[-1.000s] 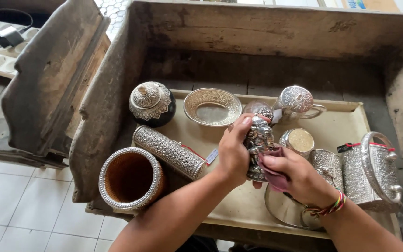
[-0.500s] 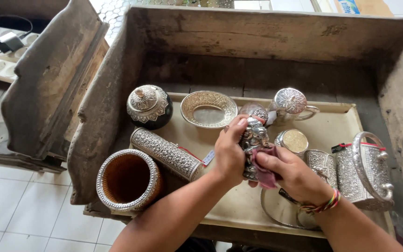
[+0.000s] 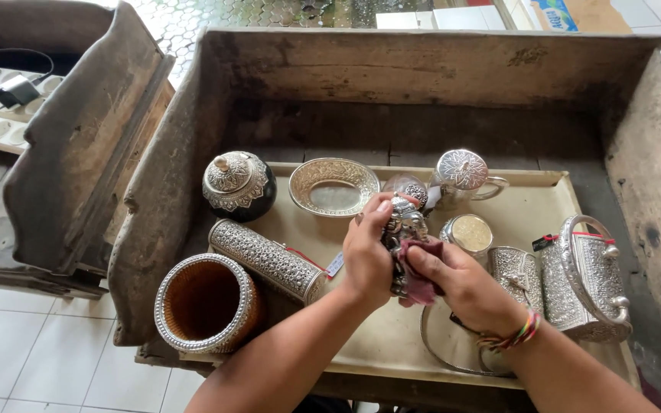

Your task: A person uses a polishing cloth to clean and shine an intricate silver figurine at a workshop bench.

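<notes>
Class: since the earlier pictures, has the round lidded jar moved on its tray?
No. The round lidded jar stays beside the oval silver bowl, at the tray's back left corner.

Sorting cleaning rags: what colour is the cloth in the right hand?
Dark maroon cloth, pressed by the right hand against the silver figurine; head view.

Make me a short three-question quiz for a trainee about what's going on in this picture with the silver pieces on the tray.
1. True or false: the left hand grips a small silver figurine above the tray.
2. What does the right hand press against the figurine? A) a brush B) a dark red cloth C) a sponge
3. Fill in: the open woven basket with the silver rim stands at the tray's front ____ corner, seen from the camera.

Key: 1 true. 2 B. 3 left.
</notes>
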